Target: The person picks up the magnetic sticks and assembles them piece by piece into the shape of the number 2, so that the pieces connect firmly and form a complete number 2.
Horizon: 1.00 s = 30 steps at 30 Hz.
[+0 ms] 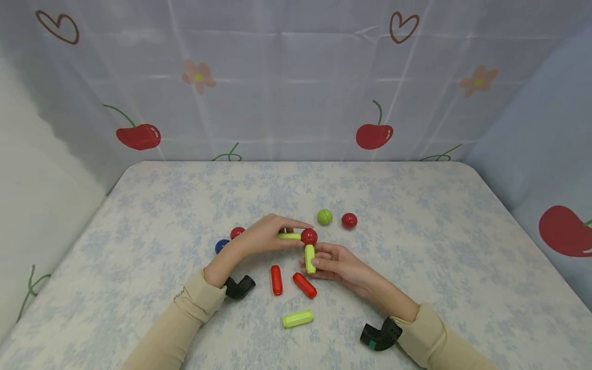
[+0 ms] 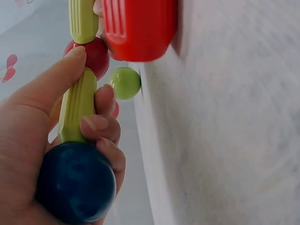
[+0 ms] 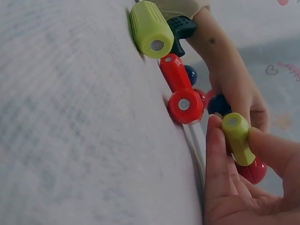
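My left hand (image 1: pixel 263 235) grips a yellow-green ribbed rod (image 2: pixel 78 105). A dark blue ball (image 2: pixel 77 183) is at the rod's near end, by the palm; a red ball (image 1: pixel 309 237) is at its other end. From that red ball a second yellow-green rod (image 1: pixel 310 258) extends toward the person, at roughly a right angle to the first. My right hand (image 1: pixel 343 268) pinches this second rod between thumb and fingers. In the right wrist view its free end shows a round metal disc (image 3: pixel 232 121). The joined pieces are held just above the table.
On the flowered tablecloth (image 1: pixel 416 246) lie two red rods (image 1: pixel 276 280) and a yellow-green rod (image 1: pixel 298 318). Behind the hands are a green ball (image 1: pixel 325 217) and a red ball (image 1: pixel 349 221). Another red ball (image 1: pixel 238 233) and a blue ball (image 1: pixel 222 246) sit by the left wrist.
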Available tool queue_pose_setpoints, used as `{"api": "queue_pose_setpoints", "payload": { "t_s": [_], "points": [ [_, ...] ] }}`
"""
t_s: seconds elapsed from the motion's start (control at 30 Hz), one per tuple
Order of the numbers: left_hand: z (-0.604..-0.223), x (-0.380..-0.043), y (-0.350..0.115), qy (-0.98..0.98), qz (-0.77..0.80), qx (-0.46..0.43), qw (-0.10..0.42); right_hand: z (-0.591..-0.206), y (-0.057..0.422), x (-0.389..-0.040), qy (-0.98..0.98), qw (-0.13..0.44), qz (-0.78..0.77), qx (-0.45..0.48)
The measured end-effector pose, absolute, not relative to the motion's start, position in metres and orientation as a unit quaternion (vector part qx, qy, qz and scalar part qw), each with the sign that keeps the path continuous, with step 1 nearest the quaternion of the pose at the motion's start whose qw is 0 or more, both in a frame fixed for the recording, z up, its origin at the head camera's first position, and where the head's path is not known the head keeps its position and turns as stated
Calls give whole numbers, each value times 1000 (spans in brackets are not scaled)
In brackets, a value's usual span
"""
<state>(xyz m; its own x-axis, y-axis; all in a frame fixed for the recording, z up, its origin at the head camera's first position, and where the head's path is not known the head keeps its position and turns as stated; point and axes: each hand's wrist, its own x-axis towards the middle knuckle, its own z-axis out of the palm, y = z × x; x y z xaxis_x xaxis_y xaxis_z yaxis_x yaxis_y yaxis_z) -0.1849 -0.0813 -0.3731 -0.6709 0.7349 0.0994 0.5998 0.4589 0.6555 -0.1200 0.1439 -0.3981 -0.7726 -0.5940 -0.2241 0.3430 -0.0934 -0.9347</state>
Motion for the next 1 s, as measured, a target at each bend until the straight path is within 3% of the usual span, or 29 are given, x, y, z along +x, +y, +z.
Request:
{"api": "queue_pose_setpoints", "payload": {
  "t_s": [0.17,0.4,0.77,1.0],
  "points": [
    [-375,-186,-83,849,349,383,102,-394,146,-122,609,332,-711,-118],
    [-379,-188,-85,851,354,372,111,-386,152,-127,679,302,-658,-119],
    [-379,-188,-83,859,323,386,89,-390,141,-126,670,299,-675,-82],
    [-381,-187,-83,855,319,397,101,-390,141,-126,671,307,-669,-91]
  ]
}}
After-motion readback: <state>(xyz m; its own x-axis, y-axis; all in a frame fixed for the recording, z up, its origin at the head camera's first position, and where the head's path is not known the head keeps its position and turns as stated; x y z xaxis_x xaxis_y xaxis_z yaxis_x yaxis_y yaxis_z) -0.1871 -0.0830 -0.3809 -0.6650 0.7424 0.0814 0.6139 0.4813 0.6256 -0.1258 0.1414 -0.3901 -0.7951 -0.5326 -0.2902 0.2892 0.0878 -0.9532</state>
